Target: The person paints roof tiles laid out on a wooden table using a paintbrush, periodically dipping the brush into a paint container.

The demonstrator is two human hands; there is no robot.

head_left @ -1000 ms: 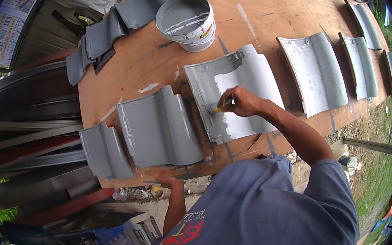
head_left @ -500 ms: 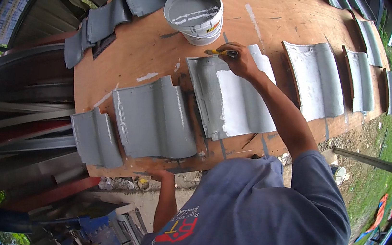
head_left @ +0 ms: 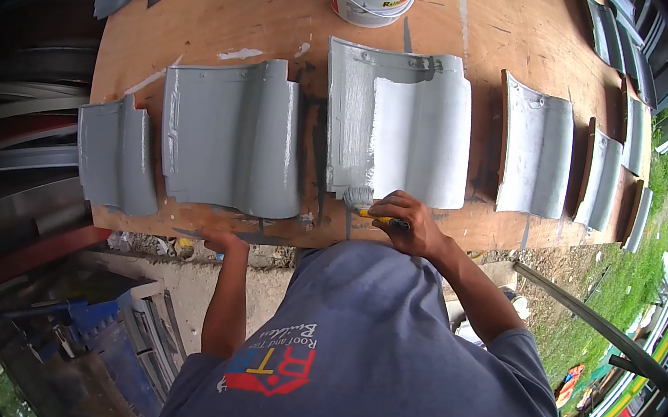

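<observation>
from where i sit, the right hand has its fingers pressed in around the brush, pinching the yellow handle between thumb and fingertips. the hand covers part of that handle, though its dark end shows under the palm. the bristles are at the lower left edge of the middle tile — i cannot tell whether they touch it or hang just in front. the middle tile lies on the wooden table, its left strip streaky grey, the wider part whitish.

the left hand is at the near edge of the table, below the wide grey tile. its fingers are too blurred for me to say whether they are spread or together, or whether they grip the edge.

the bucket stands beyond the middle tile, its top cut off by my upper border, so i see only a sliver of the grey inside. the shirt hides much of the ground — and the tiles at far right overlap, their outlines hard to separate.
</observation>
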